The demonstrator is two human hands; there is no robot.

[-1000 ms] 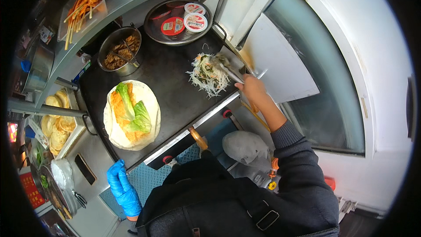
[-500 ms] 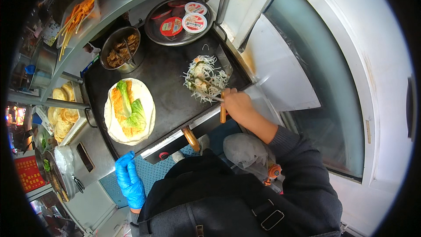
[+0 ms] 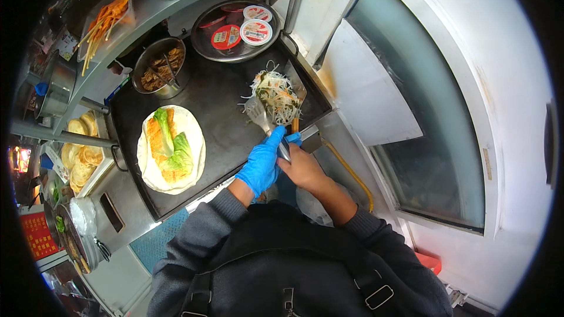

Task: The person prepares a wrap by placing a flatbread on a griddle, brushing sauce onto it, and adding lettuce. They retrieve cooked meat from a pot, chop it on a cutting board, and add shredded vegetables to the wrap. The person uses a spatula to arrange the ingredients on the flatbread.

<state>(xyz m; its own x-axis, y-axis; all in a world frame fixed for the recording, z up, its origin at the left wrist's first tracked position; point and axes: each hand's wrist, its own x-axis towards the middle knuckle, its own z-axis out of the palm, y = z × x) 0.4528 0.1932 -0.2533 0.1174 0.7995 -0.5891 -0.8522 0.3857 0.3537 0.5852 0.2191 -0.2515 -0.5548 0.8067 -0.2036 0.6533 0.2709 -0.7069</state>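
**Though set well apart a second ago, now side by side**

Head view, first for the change: moved across from the near left corner of the black griddle surface [image 3: 220, 123], in the case of the blue-gloved left hand [image 3: 260, 166], to close beside the bare right hand [image 3: 304, 170]. In the right grip, grasping the silver handle of a slotted spatula [image 3: 257, 111]. In the left, curled about the same spot, but partly hidden; impossible to tell whether clenched on anything. Hence, by judgement, work now shared between two hands. Just ahead of both grips, a heap of pale shreds [image 3: 276, 97], with the spatula's blade at its near left side; close past the left fingertips, a wooden handle [image 3: 295, 124].

Next, across the surface: well left of the grips, a flatbread [image 3: 143, 167] under lettuce [image 3: 180, 152]; farther ahead on that side, a pot [image 3: 174, 90] of brown pieces; beyond the heap, a round tray [image 3: 235, 54] with lidded tubs [image 3: 257, 32].

Around the room: right of the grips, a yellow hose [image 3: 352, 166], then a window [image 3: 446, 158]; far left and nearer, blue flooring [image 3: 160, 239].
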